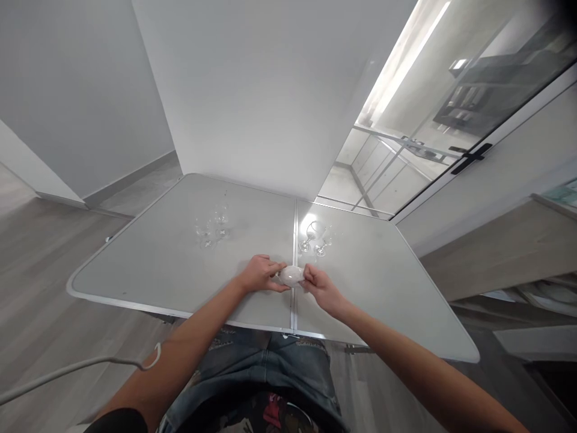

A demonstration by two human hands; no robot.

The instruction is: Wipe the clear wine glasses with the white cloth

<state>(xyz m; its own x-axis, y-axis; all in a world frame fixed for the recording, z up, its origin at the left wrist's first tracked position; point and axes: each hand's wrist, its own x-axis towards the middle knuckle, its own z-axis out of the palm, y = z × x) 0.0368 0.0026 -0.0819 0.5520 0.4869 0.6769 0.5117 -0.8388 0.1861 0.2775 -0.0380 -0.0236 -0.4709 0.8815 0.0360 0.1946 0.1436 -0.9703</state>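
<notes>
Near the front middle of the table, over the metal seam, my left hand grips a small stemmed glass lying sideways, its base end toward that hand. The bowl of the glass looks white, as if a cloth or tissue fills it. At the bowl's mouth, my right hand has its fingers closed on what looks like the white cloth; the fingers hide part of it. Beyond my right hand stand two clear stemmed glasses. More clear stemmed glasses stand on the left half.
The light grey folding table has a metal rim and a central seam. A white wall panel rises behind it. To the right is a glazed door with a black handle. A white cable crosses near my left forearm.
</notes>
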